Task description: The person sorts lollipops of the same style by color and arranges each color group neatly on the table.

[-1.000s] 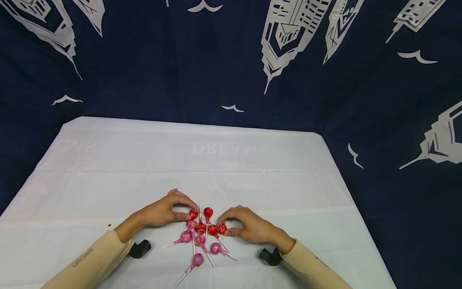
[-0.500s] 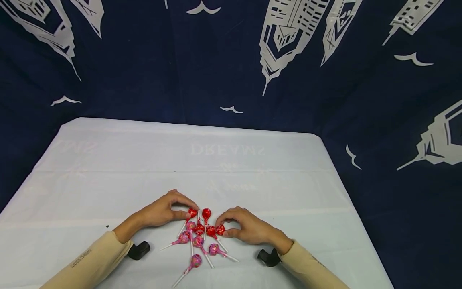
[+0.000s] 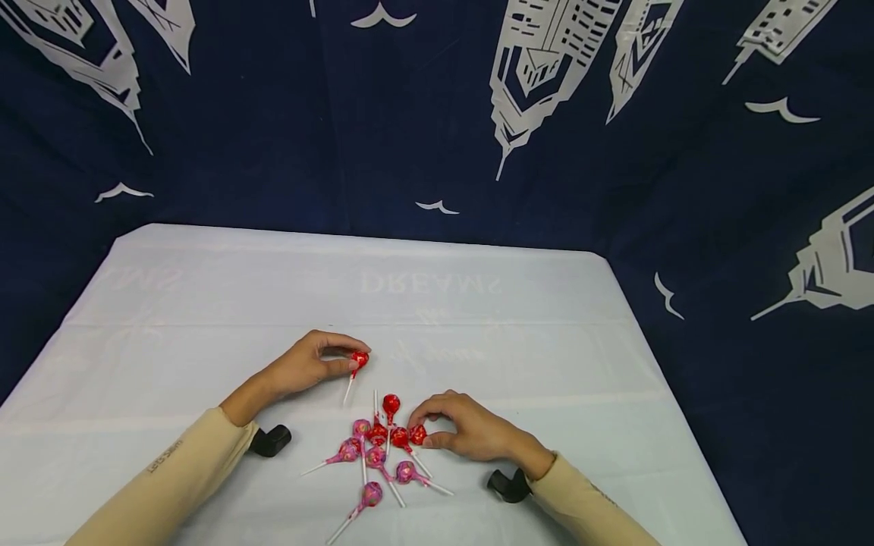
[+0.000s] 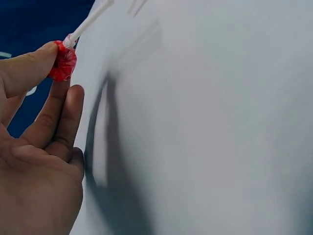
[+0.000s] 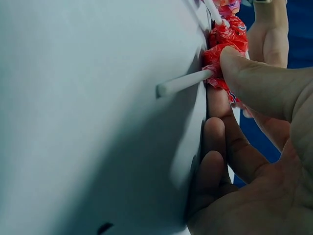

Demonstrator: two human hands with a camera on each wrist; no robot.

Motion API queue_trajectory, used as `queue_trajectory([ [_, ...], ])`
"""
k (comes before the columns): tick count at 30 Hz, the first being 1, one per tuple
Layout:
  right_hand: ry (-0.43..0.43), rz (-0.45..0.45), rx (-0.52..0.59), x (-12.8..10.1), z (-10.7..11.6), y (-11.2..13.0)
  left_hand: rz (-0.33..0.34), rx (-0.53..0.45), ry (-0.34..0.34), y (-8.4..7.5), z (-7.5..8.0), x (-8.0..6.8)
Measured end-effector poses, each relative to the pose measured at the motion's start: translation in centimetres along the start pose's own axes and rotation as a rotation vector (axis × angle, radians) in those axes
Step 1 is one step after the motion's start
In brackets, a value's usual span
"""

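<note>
Plainly, we see the left hand [image 3: 310, 365] pinching a round red lollipop in a shiny wrapper [image 3: 359, 359] between thumb and fingertips, its white stick slanting down toward the near side, beyond the cluster and apart from it. Our right hand [image 3: 471, 428] is well apart from the left, thumb and fingers pinching a second red-wrapped lollipop [image 3: 417, 434] at the cluster's right edge, just beside another red one [image 3: 400, 437]. Between and nearer than our hands lie five round pink-and-purple wrapped lollipops [image 3: 375, 456] on white sticks, the nearest [image 3: 372, 494] a little apart from the rest. Two more red-wrapped lollipops [image 3: 391, 403] sit at the cluster's far side. Everything lies on a white cloth-covered table [image 3: 205, 364], before a navy fabric backdrop with white building prints [image 3: 410, 114].
</note>
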State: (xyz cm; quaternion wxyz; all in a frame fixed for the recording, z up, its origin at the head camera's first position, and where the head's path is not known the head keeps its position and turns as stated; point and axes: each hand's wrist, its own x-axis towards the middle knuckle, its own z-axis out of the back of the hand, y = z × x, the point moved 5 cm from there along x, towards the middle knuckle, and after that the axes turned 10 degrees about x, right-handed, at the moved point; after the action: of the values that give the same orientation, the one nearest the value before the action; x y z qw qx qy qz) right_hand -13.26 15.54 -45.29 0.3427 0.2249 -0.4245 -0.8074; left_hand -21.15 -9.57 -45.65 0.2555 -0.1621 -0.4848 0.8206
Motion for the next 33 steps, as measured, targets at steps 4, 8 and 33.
queue_trajectory([
  [4, 0.003, 0.006, 0.013, 0.1, 0.0, 0.0, 0.027, -0.029, -0.058, 0.5, 1.5, 1.0],
  [8, 0.010, 0.012, 0.011, 0.2, -0.1, 0.0, 0.063, -0.003, -0.103, 0.8, 3.1, 1.7],
  [33, 0.016, -0.009, 0.029, 0.1, 0.2, -0.2, 0.329, 0.029, -0.266, 4.3, 8.9, 4.1],
])
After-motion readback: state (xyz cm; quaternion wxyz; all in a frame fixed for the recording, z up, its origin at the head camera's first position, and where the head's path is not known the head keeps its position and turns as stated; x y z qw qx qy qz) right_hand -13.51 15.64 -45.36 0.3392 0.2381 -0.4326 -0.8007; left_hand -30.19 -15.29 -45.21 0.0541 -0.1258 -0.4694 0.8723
